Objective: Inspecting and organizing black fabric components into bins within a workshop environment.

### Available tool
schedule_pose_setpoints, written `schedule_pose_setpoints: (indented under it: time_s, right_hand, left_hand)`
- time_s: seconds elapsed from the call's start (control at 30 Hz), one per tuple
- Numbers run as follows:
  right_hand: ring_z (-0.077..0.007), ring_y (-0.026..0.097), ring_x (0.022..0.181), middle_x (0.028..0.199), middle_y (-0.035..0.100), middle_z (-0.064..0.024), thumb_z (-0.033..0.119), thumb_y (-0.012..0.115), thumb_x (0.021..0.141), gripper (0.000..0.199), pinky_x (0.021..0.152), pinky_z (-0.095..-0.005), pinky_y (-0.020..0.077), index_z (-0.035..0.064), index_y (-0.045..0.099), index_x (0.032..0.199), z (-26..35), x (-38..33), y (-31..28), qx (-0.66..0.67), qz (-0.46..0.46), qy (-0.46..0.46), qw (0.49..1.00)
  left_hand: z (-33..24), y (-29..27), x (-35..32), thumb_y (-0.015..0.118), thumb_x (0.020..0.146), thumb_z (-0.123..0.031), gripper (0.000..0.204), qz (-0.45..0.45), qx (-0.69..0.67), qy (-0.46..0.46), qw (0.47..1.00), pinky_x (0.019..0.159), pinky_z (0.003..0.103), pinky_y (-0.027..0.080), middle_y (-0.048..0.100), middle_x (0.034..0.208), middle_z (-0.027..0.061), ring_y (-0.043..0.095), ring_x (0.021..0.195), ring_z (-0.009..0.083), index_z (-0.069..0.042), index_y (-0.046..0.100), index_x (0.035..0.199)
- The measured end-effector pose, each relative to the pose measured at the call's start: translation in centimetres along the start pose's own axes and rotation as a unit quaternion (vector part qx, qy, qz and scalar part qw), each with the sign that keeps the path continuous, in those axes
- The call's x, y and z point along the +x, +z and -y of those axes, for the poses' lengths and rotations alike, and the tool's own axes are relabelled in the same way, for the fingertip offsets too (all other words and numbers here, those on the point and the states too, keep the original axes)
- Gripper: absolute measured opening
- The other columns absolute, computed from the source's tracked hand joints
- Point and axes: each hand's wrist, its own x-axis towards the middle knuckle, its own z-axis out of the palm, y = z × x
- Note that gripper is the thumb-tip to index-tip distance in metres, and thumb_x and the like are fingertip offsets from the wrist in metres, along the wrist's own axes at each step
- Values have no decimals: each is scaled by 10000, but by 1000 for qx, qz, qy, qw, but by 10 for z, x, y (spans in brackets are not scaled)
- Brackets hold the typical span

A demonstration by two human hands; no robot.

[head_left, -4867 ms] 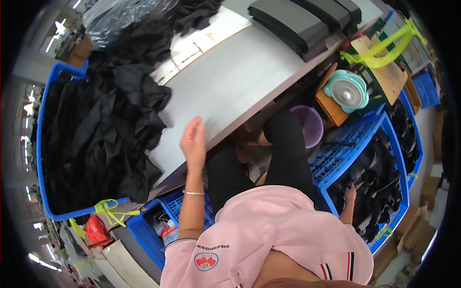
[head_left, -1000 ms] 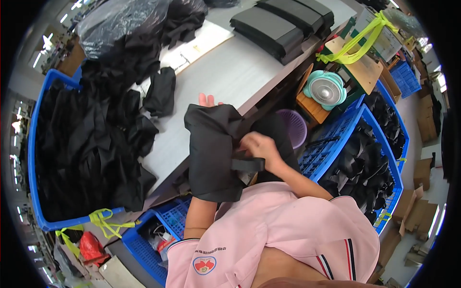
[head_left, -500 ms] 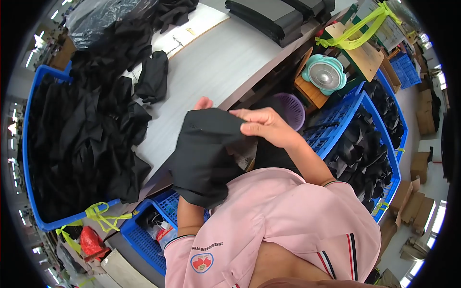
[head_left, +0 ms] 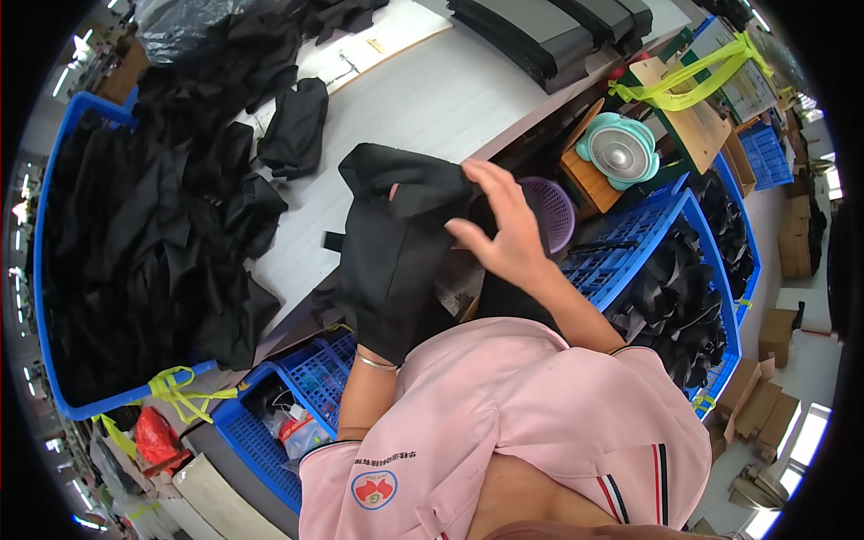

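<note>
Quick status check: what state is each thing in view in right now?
black fabric piece: lifted off the table, pulled over the left hand
right hand: open, fingers spread, touching the fabric
purple basket: upright
small fan: facing up
blue crate: filled with black pieces

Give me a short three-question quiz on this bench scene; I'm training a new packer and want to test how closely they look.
1. True or false: the left hand is tucked inside the black fabric piece.
2. Which thing lies right of the right hand? A) purple basket B) red bag C) grey table
3. Fill in: the teal fan stands on a ____ box.

Key:
1. True; only a fingertip shows through the cloth.
2. A.
3. Wooden.
</note>
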Motion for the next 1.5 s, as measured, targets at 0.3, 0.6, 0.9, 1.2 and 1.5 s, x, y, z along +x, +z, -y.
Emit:
schedule_pose_setpoints:
  time_s: [0.3, 0.6, 0.9, 1.2, 1.5]
  right_hand:
    - [-282, 613, 1021, 1103, 651, -89, 9, 767, 696, 487, 966, -435, 470, 53, 637, 1163, -27, 3, 18, -180, -52, -173, 967]
    - [-276, 583, 919, 895, 599, -76, 87, 757, 818, 116, 1092, -483, 334, 34, 653, 812, -46, 8, -29, 306, 315, -76, 895]
    - [-191, 611, 952, 1177, 570, -107, 136, 601, 973, 148, 839, -299, 480, -6, 638, 992, -65, 118, -10, 163, 147, -5, 976]
    - [-172, 673, 1005, 1203, 635, -125, 81, 548, 1008, 295, 904, -272, 497, -22, 585, 1282, -108, 87, 54, 222, -46, 187, 956]
    - [-84, 571, 804, 889, 621, -28, 93, 767, 846, 262, 737, -240, 469, -14, 661, 1059, -75, 45, 74, 253, 128, 195, 939]
  left_hand:
    - [10, 19, -29, 563, 963, -183, 519, 87, 166, 120, 975, 1006, 350, 435, 559, 1321, 138, 547, 1161, 268, -53, 436, 1449]
    - [31, -30, 9, 618, 925, -207, 411, 58, -16, 143, 988, 895, 350, 476, 625, 1210, 101, 582, 1064, 275, -79, 576, 1313]
    - [87, -15, 24, 618, 954, -223, 364, -38, -567, -229, 791, 838, 339, 479, 655, 1163, 43, 605, 999, 211, -73, 614, 1286]
    - [66, -22, -1, 645, 954, -53, 276, -39, -439, -296, 847, 851, 266, 545, 685, 1090, 124, 682, 940, 166, 56, 619, 1206]
    - [105, -45, 83, 697, 917, -162, 427, 38, -343, -203, 917, 876, 244, 463, 577, 1154, 31, 547, 957, 100, -7, 591, 1301]
